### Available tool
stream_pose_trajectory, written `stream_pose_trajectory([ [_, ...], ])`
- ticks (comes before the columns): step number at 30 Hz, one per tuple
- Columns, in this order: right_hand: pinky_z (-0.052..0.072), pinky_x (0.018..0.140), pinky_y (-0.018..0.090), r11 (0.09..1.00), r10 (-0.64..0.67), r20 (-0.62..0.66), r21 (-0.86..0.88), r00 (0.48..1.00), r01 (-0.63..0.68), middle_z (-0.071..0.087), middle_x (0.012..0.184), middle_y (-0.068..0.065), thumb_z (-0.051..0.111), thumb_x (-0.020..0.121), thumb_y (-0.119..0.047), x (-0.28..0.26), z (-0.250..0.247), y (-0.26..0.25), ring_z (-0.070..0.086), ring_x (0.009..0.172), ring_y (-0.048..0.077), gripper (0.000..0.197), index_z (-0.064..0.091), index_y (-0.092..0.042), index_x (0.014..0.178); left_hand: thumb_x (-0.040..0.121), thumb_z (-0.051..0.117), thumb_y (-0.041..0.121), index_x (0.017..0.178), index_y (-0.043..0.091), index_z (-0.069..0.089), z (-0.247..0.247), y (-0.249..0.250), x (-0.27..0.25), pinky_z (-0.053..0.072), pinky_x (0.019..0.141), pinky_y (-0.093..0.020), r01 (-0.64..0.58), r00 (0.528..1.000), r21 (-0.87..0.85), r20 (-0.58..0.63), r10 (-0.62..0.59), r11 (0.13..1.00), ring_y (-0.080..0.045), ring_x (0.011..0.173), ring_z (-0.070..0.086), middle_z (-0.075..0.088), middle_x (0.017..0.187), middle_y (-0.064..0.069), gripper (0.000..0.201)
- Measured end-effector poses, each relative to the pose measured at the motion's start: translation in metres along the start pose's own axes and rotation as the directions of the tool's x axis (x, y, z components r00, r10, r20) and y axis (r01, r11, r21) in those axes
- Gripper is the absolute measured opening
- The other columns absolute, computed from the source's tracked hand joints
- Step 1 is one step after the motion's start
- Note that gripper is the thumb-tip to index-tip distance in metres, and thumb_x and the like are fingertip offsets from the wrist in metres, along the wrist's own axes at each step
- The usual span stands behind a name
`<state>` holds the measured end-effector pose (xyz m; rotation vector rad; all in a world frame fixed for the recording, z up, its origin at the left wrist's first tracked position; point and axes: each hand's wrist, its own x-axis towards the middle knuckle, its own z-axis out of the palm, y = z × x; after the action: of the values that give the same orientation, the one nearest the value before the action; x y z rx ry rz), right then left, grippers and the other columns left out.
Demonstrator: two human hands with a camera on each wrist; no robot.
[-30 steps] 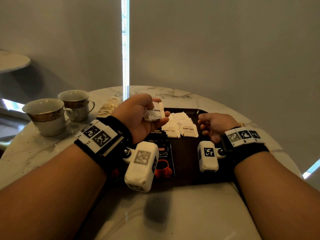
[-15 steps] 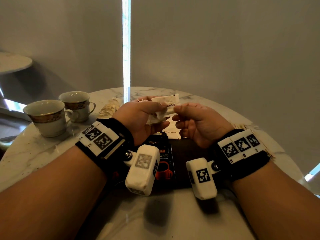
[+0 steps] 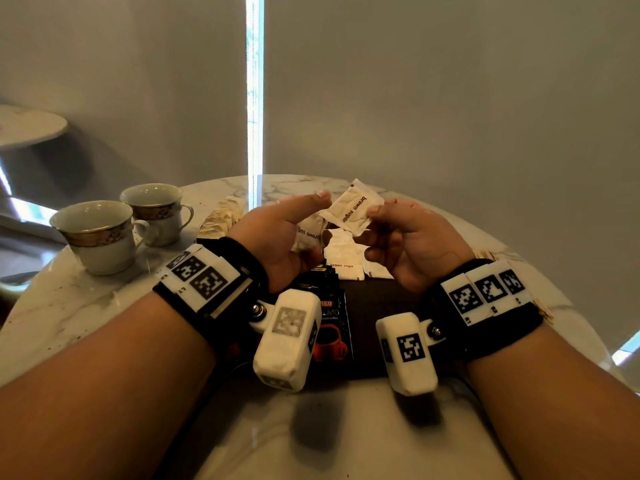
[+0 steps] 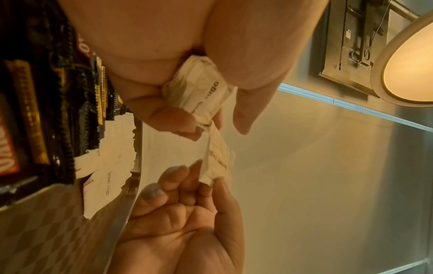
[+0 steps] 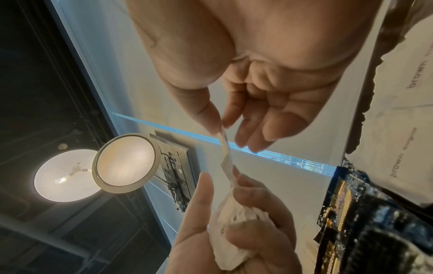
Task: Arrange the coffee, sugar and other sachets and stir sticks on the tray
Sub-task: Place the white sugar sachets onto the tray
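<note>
the right hand pinches a "brown sugar" sachet by its corner above the tray. the left hand clutches a bunch of the same. more lie flat on the tray beside black "instant coffee" packs. two cups stand left.

Black wristbands, white marker tags, camera pods

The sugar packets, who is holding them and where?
The right hand pinches one brown sugar sachet by its edge. The left hand grips a bunch of sachets in its curled fingers.
</note>
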<state>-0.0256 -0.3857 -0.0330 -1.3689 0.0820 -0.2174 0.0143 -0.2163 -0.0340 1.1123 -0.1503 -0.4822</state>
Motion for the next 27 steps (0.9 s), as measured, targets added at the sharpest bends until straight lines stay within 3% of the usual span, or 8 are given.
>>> stream_pose_trajectory([
  [2,0.047,0.050,0.027,0.999,-0.019,-0.033,0.028,0.999,0.020,0.070,0.091,0.017,0.056,0.092,-0.006,0.001,0.000,0.000,0.064,0.066,0.021,0.008,0.056,-0.005,0.099,0.087,0.072,0.027,0.116,0.008,0.066,-0.001,0.000,0.000,0.042,0.046,-0.021,0.000,1.000,0.013,-0.022,0.001,1.000,-0.014,0.054,0.059,0.073,0.084,-0.010,0.035],
  [7,0.048,0.048,0.028,0.996,-0.044,-0.065,0.071,0.997,0.048,0.068,0.082,0.011,0.057,0.092,-0.004,0.003,0.003,0.001,0.064,0.067,0.023,0.007,0.057,-0.009,0.096,0.086,0.075,0.028,0.117,0.010,0.069,-0.003,-0.002,0.002,0.043,0.046,-0.022,-0.022,1.000,0.084,-0.021,0.024,0.996,-0.012,0.061,0.060,0.065,0.100,-0.009,0.036],
  [11,0.058,0.061,0.034,0.994,-0.049,-0.033,0.095,0.998,0.052,0.070,0.082,0.014,0.058,0.091,-0.001,0.002,0.006,0.003,0.069,0.074,0.027,0.008,0.062,-0.005,0.096,0.085,0.076,0.026,0.116,0.010,0.069,-0.004,-0.001,0.001,0.045,0.047,-0.022,-0.018,1.000,0.093,0.000,0.018,0.995,-0.013,0.064,0.060,0.066,0.102,-0.009,0.035],
  [14,0.053,0.052,0.029,0.998,-0.055,-0.010,0.041,0.998,0.055,0.071,0.077,0.010,0.060,0.091,-0.003,-0.003,0.009,0.002,0.069,0.069,0.022,0.006,0.064,-0.005,0.094,0.084,0.075,0.023,0.113,0.009,0.067,-0.002,0.000,-0.001,0.043,0.047,-0.019,-0.009,0.999,0.101,0.053,0.004,0.995,-0.013,0.062,0.058,0.067,0.100,-0.012,0.034],
  [18,0.050,0.045,0.024,0.997,-0.059,0.025,0.050,0.998,0.057,0.069,0.072,0.009,0.057,0.093,-0.001,-0.010,0.013,-0.001,0.068,0.059,0.017,0.006,0.063,-0.001,0.095,0.068,0.080,0.026,0.110,0.011,0.065,-0.003,-0.001,-0.001,0.044,0.047,-0.021,-0.025,0.996,0.133,0.089,0.013,0.991,-0.020,0.073,0.058,0.066,0.103,-0.016,0.047],
  [22,0.050,0.045,0.024,0.997,-0.058,0.042,0.043,0.997,0.057,0.069,0.071,0.009,0.059,0.092,-0.002,-0.012,0.014,0.000,0.068,0.059,0.018,0.004,0.063,-0.003,0.091,0.066,0.078,0.023,0.091,0.014,0.067,-0.003,-0.002,-0.001,0.046,0.047,-0.022,-0.041,0.995,0.139,0.097,0.027,0.989,-0.021,0.072,0.061,0.067,0.091,-0.014,0.029],
  [27,0.047,0.047,0.026,0.998,-0.051,0.046,0.025,0.998,0.050,0.068,0.068,0.006,0.062,0.091,-0.005,-0.010,0.014,0.002,0.064,0.055,0.017,0.004,0.062,-0.007,0.087,0.088,0.069,0.010,0.085,0.012,0.064,-0.002,0.000,0.000,0.048,0.045,-0.022,-0.064,0.996,0.094,0.072,0.058,0.994,-0.020,0.064,0.067,0.069,0.084,-0.014,0.007],
])
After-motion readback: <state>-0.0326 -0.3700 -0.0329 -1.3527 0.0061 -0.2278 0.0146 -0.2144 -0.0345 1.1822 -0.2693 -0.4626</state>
